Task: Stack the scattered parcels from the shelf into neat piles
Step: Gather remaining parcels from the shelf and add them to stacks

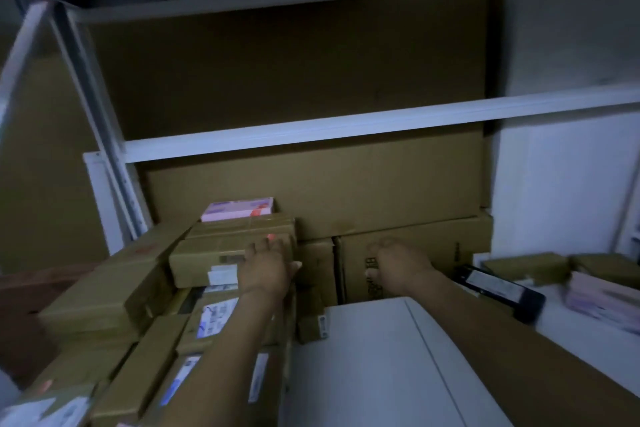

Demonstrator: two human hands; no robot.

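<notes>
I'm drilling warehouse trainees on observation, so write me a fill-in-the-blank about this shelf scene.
1. The left hand rests on a ____ parcel.
2. The box atop that pile, further back, is ____.
3. The black parcel lies to the ____ of the right hand.
Missing words: brown, pink, right.

Flat box point(238, 210) atop stacked parcels point(232, 250) — leftward

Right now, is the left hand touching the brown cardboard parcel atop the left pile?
Touching. In the head view the left hand lies flat on the right end of the brown cardboard parcel.
</notes>
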